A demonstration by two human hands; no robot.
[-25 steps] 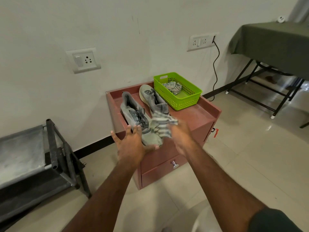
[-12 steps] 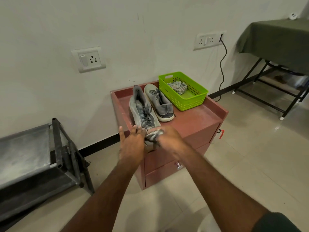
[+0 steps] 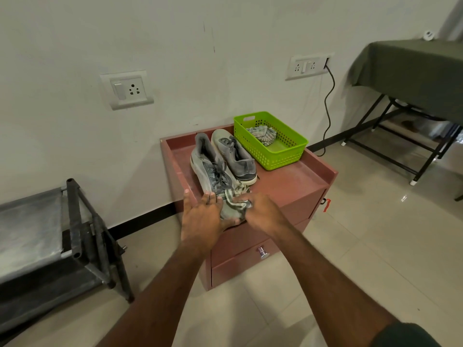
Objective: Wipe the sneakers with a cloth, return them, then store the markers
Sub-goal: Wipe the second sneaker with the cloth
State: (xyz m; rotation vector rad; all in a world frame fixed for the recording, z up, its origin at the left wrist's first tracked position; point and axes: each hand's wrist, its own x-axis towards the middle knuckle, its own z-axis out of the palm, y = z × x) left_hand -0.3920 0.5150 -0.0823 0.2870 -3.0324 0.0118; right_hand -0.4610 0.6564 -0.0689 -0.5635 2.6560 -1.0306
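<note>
- Your left hand (image 3: pixel 203 216) lies nearest, fingers straight and spread, palm pressed against the toe and outer side of the near sneaker (image 3: pixel 215 179); it braces rather than grips.
- Your right hand (image 3: pixel 263 211) bunches the striped cloth (image 3: pixel 238 199) in curled fingers against that same toe. The cloth is soft and limp, so keep it wadded in the fist; a loose tail will likely drag or snag on the laces.
- The near sneaker sits at the front edge of the red cabinet (image 3: pixel 295 181), toe overhanging slightly. It looks light, with a flexible upper that will give under pressure, so steady it by the firmer sole edge or heel collar, not the laces.
- The second sneaker (image 3: pixel 235 156) rests just beside it, upright; judge it equally light, and best lifted by the heel.
- Beyond, the green basket (image 3: pixel 288 156) holds another crumpled cloth (image 3: pixel 263 135).
- No markers are visible.
</note>
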